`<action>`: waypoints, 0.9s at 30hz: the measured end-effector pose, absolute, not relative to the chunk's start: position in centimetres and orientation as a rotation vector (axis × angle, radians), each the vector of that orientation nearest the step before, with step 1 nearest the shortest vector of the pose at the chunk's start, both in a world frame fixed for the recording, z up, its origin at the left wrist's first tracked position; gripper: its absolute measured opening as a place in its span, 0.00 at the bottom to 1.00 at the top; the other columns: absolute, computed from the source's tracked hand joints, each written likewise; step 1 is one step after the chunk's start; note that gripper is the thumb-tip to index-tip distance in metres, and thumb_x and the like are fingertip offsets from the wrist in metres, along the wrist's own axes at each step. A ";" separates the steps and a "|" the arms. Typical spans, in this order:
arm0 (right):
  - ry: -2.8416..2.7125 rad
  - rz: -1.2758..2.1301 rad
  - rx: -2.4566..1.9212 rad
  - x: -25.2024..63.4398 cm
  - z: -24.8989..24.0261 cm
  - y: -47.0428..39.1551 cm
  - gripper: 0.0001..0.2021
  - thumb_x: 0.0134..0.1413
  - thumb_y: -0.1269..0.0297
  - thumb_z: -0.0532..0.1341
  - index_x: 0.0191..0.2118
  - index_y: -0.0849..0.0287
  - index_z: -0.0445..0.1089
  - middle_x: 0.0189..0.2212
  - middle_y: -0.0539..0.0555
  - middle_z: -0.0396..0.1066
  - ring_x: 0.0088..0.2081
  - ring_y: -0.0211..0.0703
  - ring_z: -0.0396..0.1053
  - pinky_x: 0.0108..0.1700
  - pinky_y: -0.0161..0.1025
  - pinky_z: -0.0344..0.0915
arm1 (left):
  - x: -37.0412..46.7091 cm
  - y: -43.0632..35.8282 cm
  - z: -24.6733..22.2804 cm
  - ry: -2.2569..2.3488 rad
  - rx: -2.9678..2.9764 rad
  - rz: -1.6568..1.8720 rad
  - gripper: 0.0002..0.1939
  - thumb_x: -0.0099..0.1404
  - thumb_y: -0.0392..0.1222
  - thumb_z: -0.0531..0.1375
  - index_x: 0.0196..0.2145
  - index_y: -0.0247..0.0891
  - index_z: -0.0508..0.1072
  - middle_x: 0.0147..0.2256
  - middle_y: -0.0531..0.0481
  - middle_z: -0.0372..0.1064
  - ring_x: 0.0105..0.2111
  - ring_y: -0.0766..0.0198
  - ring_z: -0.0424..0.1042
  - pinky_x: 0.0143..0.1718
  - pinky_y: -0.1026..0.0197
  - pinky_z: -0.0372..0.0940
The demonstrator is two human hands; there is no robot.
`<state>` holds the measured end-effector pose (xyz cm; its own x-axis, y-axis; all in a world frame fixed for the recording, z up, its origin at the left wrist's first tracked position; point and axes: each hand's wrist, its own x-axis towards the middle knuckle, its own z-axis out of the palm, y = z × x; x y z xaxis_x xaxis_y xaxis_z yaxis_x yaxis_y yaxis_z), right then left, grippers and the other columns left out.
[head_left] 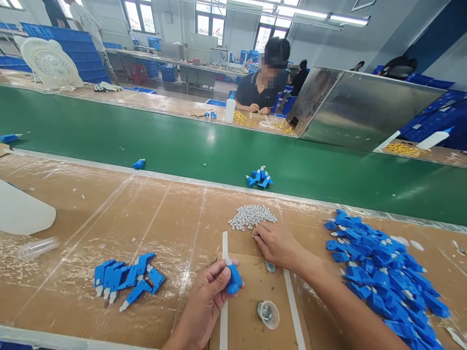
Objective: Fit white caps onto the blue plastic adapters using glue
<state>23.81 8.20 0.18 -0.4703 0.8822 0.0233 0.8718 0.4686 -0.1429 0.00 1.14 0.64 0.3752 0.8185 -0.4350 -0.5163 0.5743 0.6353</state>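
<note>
Blue piece point(234, 280) in closed left hand point(213, 291)

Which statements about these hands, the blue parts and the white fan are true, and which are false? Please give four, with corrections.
1. The left hand holds a blue part. True.
2. The right hand grips a bottle. False: its fingers are by the small grey pieces.
3. The biggest blue heap is left of both hands. False: it is to their right.
4. The white fan stands beyond the green surface. True.
</note>
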 end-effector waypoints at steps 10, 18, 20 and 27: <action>-2.662 0.272 -1.508 23.8 1.7 9.3 0.04 0.63 0.71 0.57 0.41 0.59 0.68 0.39 0.56 0.69 0.39 0.45 0.69 0.39 0.38 0.61 | -0.2 0.9 0.6 0.754 0.408 0.892 0.15 0.63 0.45 0.67 0.44 0.32 0.80 0.31 0.45 0.71 0.33 0.64 0.72 0.33 0.67 0.65; -2.632 0.423 -1.525 22.6 1.3 10.4 0.08 0.60 0.75 0.57 0.31 0.59 0.70 0.31 0.57 0.69 0.31 0.44 0.66 0.33 0.39 0.57 | -0.3 0.9 0.5 0.748 0.385 0.872 0.15 0.63 0.45 0.67 0.44 0.33 0.80 0.30 0.45 0.72 0.33 0.63 0.72 0.34 0.67 0.65; -2.572 0.490 -1.511 22.6 1.2 10.7 0.08 0.57 0.76 0.58 0.29 0.59 0.69 0.30 0.56 0.68 0.29 0.44 0.65 0.32 0.39 0.57 | -0.3 0.9 0.5 0.753 0.381 0.879 0.15 0.63 0.45 0.67 0.44 0.32 0.80 0.31 0.45 0.72 0.33 0.63 0.73 0.34 0.67 0.65; -2.151 0.820 -1.408 23.0 2.1 8.3 0.04 0.63 0.64 0.56 0.36 0.56 0.64 0.28 0.51 0.68 0.28 0.41 0.68 0.30 0.37 0.65 | 0.0 1.0 1.1 0.735 0.390 0.932 0.15 0.62 0.45 0.68 0.44 0.34 0.80 0.31 0.45 0.73 0.33 0.63 0.72 0.34 0.66 0.65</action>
<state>22.95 8.26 2.15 -0.3855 0.9219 0.0398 0.6612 0.3060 -0.6849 -0.04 0.98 1.10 0.3822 0.8336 -0.3989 -0.5821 0.5524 0.5966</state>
